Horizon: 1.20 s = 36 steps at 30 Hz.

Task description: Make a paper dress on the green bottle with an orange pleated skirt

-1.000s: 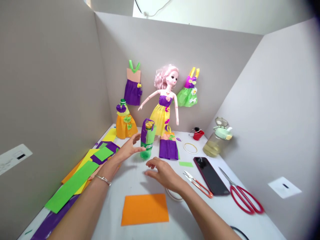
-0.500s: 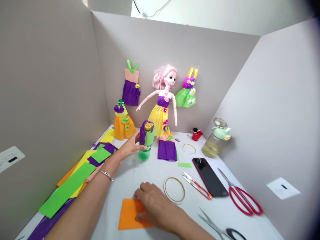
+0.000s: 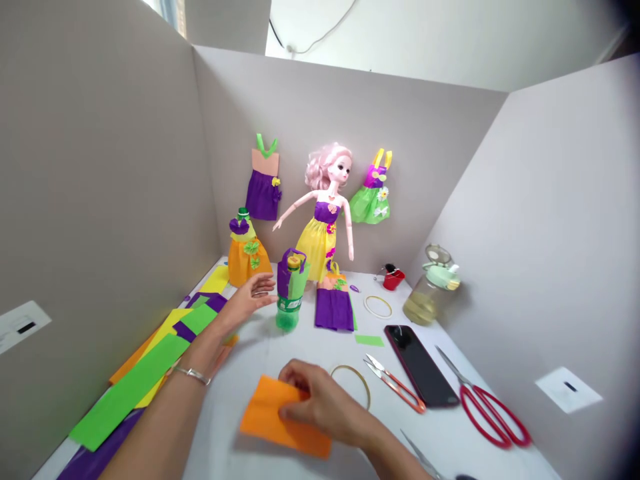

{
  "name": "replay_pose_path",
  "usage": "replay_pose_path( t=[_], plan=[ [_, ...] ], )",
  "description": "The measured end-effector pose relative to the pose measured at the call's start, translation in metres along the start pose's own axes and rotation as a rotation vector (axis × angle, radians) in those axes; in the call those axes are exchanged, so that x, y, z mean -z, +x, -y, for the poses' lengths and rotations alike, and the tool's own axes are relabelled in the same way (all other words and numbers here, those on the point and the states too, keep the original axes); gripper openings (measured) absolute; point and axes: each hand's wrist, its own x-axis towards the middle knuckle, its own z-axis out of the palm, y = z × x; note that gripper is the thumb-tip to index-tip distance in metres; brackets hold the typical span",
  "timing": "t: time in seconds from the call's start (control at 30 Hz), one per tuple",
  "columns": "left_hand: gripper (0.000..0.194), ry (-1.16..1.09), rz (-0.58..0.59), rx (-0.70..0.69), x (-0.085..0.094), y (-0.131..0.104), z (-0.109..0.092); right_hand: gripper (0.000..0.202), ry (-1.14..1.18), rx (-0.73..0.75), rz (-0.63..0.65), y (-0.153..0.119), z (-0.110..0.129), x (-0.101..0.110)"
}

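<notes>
Near the front of the table, my right hand [image 3: 320, 403] pinches a flat orange piece [image 3: 280, 420], paper or fabric, between thumb and fingers. One side of the piece is tilted up off the white tabletop. My left hand [image 3: 253, 293] is open, fingers apart, just left of a green bottle [image 3: 289, 313] and not gripping it. A purple and green strapped top [image 3: 291, 277] is fitted around the bottle's upper part. Right of the bottle lies a small purple-skirted dress [image 3: 334, 309] with a peach bodice.
Coloured sheets [image 3: 145, 380] lie along the left edge. A doll [image 3: 327, 213] and a dressed bottle [image 3: 249, 257] stand behind. To the right are a tape roll [image 3: 367, 387], orange-handled snips [image 3: 397, 383], a phone [image 3: 421, 365], red scissors [image 3: 493, 413] and a water bottle [image 3: 430, 297].
My left hand has let go of the green bottle and moved slightly left. My right hand has lifted the orange piece, which lay flat before. The view has tilted up a little.
</notes>
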Motion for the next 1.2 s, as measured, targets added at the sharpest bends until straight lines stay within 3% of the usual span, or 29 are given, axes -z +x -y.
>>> replay_pose_path(
  t=[0.1, 0.23, 0.27, 0.33, 0.53, 0.6, 0.83, 1.0, 1.2],
  plan=[
    [0.041, -0.009, -0.062, 0.033, 0.006, -0.026, -0.007, 0.026, 0.418, 0.056, -0.062, 0.007, 0.003, 0.009],
    [0.041, -0.051, 0.132, 0.098, -0.010, -0.064, -0.019, 0.031, 0.591, 0.138, -0.188, 0.016, 0.007, 0.010],
    [0.038, -0.067, 0.232, 0.148, -0.015, -0.070, -0.020, 0.033, 0.566, 0.146, -0.216, 0.018, 0.007, 0.009],
    [0.031, -0.071, 0.277, 0.188, -0.026, -0.078, -0.018, 0.034, 0.458, 0.151, -0.292, 0.021, 0.007, 0.008],
    [0.023, -0.058, 0.167, 0.168, -0.044, -0.085, 0.000, 0.022, 0.180, 0.182, -0.688, 0.019, 0.000, 0.011],
    [0.022, -0.053, 0.118, 0.154, -0.050, -0.090, -0.001, 0.017, 0.108, 0.187, -0.754, 0.017, -0.001, 0.011],
    [0.019, -0.078, 0.094, 0.141, -0.066, -0.102, -0.008, 0.006, 0.062, 0.194, -0.645, 0.017, 0.004, 0.004],
    [0.018, -0.123, 0.116, 0.169, -0.064, -0.102, 0.000, 0.007, 0.171, 0.160, -0.611, 0.020, -0.001, 0.007],
    [0.020, -0.273, -0.004, 0.241, -0.059, -0.098, 0.000, 0.015, 0.395, 0.068, -0.560, 0.022, -0.009, 0.017]
  ],
)
